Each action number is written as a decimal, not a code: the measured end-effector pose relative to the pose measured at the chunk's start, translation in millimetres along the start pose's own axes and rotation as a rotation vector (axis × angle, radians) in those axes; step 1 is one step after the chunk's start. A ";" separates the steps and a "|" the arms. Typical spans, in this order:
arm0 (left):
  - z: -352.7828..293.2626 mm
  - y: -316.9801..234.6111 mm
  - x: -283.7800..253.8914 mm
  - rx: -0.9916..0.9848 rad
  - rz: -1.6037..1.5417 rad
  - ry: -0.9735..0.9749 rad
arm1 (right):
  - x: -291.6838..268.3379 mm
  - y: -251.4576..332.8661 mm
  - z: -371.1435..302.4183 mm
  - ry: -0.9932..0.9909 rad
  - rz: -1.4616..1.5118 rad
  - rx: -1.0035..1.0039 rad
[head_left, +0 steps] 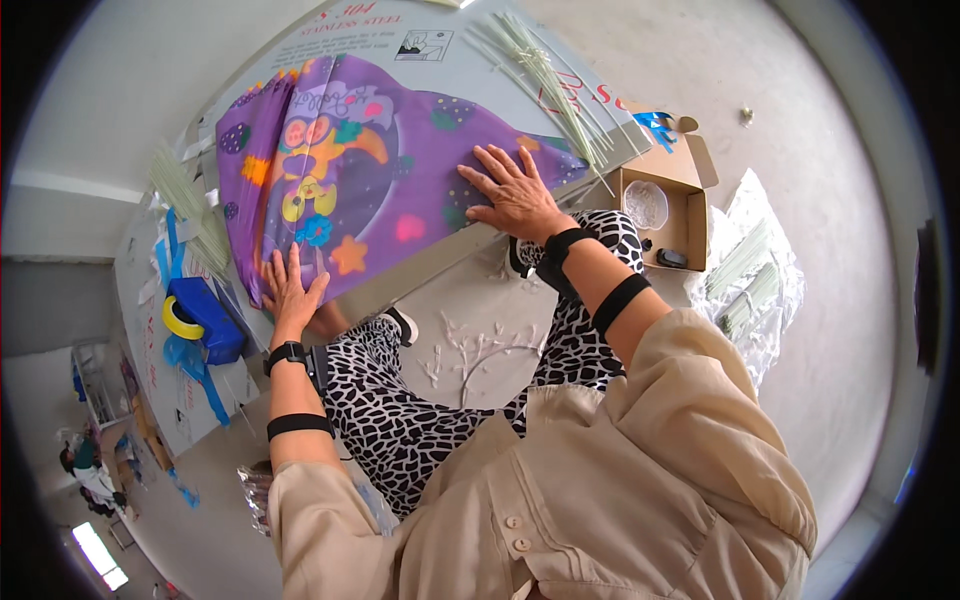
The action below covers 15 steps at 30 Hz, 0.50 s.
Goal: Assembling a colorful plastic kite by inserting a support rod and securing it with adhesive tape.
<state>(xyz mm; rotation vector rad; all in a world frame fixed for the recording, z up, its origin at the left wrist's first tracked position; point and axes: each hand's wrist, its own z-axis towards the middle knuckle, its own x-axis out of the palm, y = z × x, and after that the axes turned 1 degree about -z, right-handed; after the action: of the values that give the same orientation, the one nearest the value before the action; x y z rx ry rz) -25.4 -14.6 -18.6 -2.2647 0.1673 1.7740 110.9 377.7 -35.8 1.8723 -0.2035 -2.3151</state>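
Note:
A purple cloth (385,150) printed with a cartoon animal, flowers and stars lies spread over the table in front of me, with folds along its left side. My left hand (290,293) rests on its near left edge, fingers stretched out and apart. Toward the right, my right hand (518,195) lies flat on the cloth with its fingers spread. Neither hand grips anything. The cloth narrows to a corner at the right, beyond my right hand, near a bundle of thin pale rods (545,75).
More pale rods (190,215) lie left of the cloth, near a blue tape dispenser (215,325) with yellow tape (180,318). A cardboard box (690,205) at right holds a clear tub (645,204). Beside it, a plastic bag (755,265) contains rods. Another person (95,475) is far left.

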 end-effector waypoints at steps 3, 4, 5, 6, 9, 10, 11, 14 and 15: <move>-4.7 3.9 0.7 0.009 -0.038 0.003 | -3.7 -11.3 1.8 0.029 0.039 -0.014; -3.8 2.0 -1.6 0.026 -0.054 0.010 | -4.5 -13.9 2.4 0.033 0.055 -0.018; -2.5 -0.6 -3.3 0.022 -0.056 0.023 | -5.7 -16.1 1.0 0.047 0.089 -0.020; -0.5 3.4 -2.4 -0.006 -0.056 0.016 | -9.6 -16.6 2.0 0.049 0.099 -0.046; 0.8 15.6 1.7 0.083 -0.071 -0.061 | -26.8 -25.4 5.7 0.072 0.187 -0.028; -1.2 25.8 2.3 0.073 -0.065 -0.068 | -30.2 -31.0 4.5 0.067 0.194 -0.039; -3.2 36.6 2.8 0.066 -0.152 -0.213 | -33.2 -36.1 2.6 0.063 0.226 0.020; -10.9 59.3 3.5 0.003 -0.258 -0.478 | -34.3 -48.4 -12.0 0.063 0.262 0.065; -15.3 78.1 -0.7 -0.182 -0.411 -0.460 | -34.7 -45.4 -14.8 0.062 0.274 0.038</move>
<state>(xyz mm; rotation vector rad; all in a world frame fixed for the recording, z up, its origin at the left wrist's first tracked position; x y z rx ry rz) -30.6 -93.8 -24.9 -1.7558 -0.5251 2.0642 130.9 429.2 -14.9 1.8016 -0.4675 -2.0823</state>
